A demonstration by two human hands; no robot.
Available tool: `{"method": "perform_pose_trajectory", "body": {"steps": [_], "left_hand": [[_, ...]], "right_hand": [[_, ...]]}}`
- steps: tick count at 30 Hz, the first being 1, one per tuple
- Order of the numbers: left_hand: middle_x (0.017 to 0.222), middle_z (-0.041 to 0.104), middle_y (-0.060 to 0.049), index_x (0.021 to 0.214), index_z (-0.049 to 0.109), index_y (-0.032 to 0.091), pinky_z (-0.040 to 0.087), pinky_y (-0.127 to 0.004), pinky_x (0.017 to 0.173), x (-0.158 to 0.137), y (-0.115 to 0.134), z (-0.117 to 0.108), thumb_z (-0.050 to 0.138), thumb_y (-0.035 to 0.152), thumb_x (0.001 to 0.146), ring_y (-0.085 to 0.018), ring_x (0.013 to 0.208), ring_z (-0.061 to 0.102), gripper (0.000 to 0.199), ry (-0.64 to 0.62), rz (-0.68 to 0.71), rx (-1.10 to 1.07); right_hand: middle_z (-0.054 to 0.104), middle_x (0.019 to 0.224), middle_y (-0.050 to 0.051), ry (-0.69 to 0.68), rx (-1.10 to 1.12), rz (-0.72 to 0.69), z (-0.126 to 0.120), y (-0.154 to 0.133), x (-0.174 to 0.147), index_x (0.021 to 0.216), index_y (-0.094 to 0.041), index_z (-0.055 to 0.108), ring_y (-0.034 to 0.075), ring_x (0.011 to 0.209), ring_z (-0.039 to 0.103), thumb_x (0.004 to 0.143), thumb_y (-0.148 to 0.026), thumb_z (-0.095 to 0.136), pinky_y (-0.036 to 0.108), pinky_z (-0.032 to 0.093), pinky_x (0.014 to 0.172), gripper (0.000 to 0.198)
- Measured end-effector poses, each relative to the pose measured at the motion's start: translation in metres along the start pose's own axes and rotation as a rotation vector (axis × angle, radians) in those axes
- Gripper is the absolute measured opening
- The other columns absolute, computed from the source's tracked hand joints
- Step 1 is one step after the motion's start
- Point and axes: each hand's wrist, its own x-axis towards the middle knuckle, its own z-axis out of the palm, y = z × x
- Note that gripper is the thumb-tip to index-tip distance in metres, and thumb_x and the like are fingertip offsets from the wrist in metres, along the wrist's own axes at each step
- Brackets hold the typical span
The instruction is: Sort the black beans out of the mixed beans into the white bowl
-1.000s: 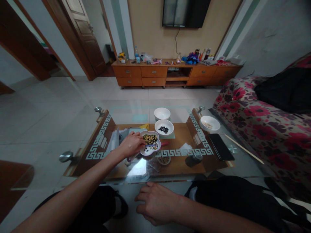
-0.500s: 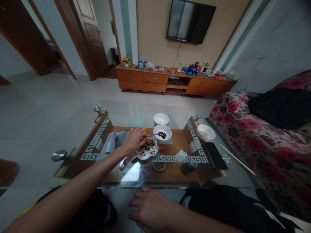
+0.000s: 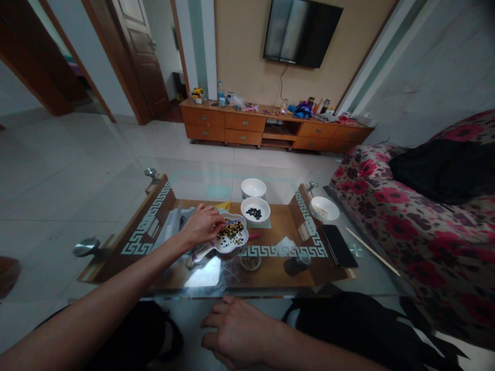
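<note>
My left hand [image 3: 203, 224] is closed in a pinch on thin bluish tweezers [image 3: 232, 222], whose tips reach over a white flower-shaped dish [image 3: 244, 238] with a handle. Mixed yellow and dark beans [image 3: 231, 230] lie in this dish. Just behind it on the glass table stands a white bowl [image 3: 266, 206] with black beans [image 3: 254, 213]. Whether the tweezers grip a bean is too small to tell. My right hand [image 3: 235, 332] rests low at the table's near edge, fingers loosely curled and apart, with nothing seen in it.
Another white bowl [image 3: 253, 186] stands at the back. To the right are a bowl with pale bits [image 3: 325, 208], a black phone [image 3: 340, 246] and a chopstick [image 3: 373, 251]. Under the glass, a shelf holds a small dish [image 3: 250, 263] and a dark jar [image 3: 297, 264].
My left hand has drawn the tweezers left, from the rim of the black-bean bowl back over the beans in the flower-shaped dish. My right hand stays in place.
</note>
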Motion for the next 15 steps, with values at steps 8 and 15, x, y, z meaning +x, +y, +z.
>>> {"method": "perform_pose_trajectory", "body": {"steps": [8, 15], "left_hand": [[0.088, 0.076, -0.004, 0.091, 0.078, 0.027, 0.032, -0.043, 0.084, -0.015, 0.001, 0.005, 0.058, 0.028, 0.100, -0.026, 0.092, 0.060, 0.022, -0.067, 0.052, -0.008], [0.083, 0.075, -0.004, 0.086, 0.077, 0.026, 0.032, -0.043, 0.082, -0.020, 0.001, 0.001, 0.059, 0.028, 0.097, -0.026, 0.090, 0.058, 0.021, -0.090, 0.041, -0.015]], "right_hand": [[0.070, 0.101, -0.002, 0.000, 0.006, 0.016, 0.002, 0.000, -0.001, 0.093, -0.021, 0.069, 0.021, 0.090, 0.061, 0.097, -0.032, 0.071, 0.039, 0.045, 0.076, 0.012], [0.070, 0.099, -0.002, -0.021, 0.002, 0.018, -0.004, -0.001, 0.000, 0.094, -0.021, 0.070, 0.021, 0.088, 0.061, 0.097, -0.031, 0.072, 0.039, 0.045, 0.074, 0.011]]}}
